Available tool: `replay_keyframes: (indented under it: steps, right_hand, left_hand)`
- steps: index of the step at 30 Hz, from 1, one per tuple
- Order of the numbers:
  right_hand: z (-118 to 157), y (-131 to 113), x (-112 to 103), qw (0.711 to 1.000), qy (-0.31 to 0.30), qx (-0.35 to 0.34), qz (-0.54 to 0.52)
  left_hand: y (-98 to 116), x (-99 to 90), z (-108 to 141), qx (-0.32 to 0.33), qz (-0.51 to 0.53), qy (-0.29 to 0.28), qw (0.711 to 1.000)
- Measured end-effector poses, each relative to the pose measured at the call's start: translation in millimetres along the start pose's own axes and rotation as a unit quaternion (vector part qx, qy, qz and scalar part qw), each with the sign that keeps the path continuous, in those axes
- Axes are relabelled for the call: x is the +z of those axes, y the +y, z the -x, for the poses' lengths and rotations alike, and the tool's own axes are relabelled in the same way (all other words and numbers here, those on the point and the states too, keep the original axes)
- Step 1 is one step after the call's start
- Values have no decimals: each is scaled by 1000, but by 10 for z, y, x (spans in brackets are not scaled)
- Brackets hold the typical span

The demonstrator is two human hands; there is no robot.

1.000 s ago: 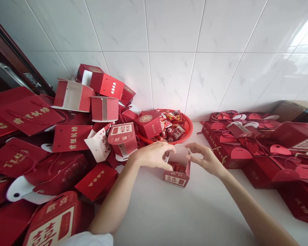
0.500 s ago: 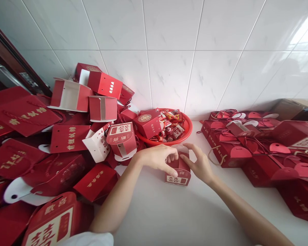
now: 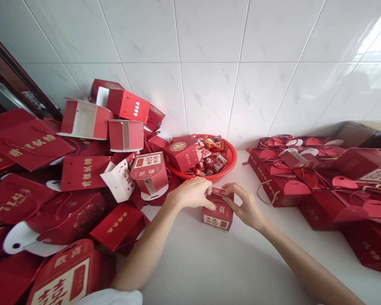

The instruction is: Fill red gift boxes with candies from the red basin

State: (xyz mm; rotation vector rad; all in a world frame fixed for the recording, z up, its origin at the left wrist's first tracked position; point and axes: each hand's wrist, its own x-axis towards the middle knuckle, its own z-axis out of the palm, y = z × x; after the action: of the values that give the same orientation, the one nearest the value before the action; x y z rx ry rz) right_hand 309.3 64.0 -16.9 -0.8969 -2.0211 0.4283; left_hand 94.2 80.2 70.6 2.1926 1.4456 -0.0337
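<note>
A small red gift box point(image 3: 216, 222) with a cream label and gold characters stands on the white counter point(image 3: 190, 262). My left hand point(image 3: 192, 194) holds it from the left, thumb pressing on the top flap and fingers curled behind. On the right side, my right hand point(image 3: 246, 206) grips the box with its thumb and bent fingers near the back flap. Both top flaps are folded down toward the middle. Behind my hands sits a red plastic basket point(image 3: 234, 157) holding wrapped candies point(image 3: 216, 163) and another red box point(image 3: 183, 153).
A heap of red gift boxes point(image 3: 84, 173), some with openings showing, covers the left side. Rows of red boxes point(image 3: 284, 190) with cord handles stand at right, a cardboard box point(image 3: 352, 134) behind them. A tiled wall point(image 3: 209, 93) bounds the back.
The box's top flaps, upright before, are now folded down. My left thumb has shifted up onto the front flap, and my right fingers have come in lower over the back one.
</note>
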Motion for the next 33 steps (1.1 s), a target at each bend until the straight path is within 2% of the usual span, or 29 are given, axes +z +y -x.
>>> replay_keyframes:
  steps: [5,10,16,20,24,30,33]
  right_hand:
    - [4,-4,-108,998,-57,-11,-39]
    - [26,0,-130,997,-67,20,-45]
    - [37,-47,-184,996,-87,28,7]
    - [64,-96,-217,992,-109,40,40]
    - [108,-86,-200,990,-103,53,79]
    - [166,15,-191,988,-104,71,91]
    - [198,-39,-175,985,-86,82,128]
  left_hand:
    - [40,-10,24,2,1,12,1000]
    - [-26,15,-45,38,37,-37,998]
    - [-79,11,-116,72,73,-62,993]
    - [19,36,-84,49,43,-50,997]
    - [128,74,-42,17,21,-39,999]
    - [128,104,-60,40,18,-26,999]
    - [171,152,-77,28,0,-8,1000]
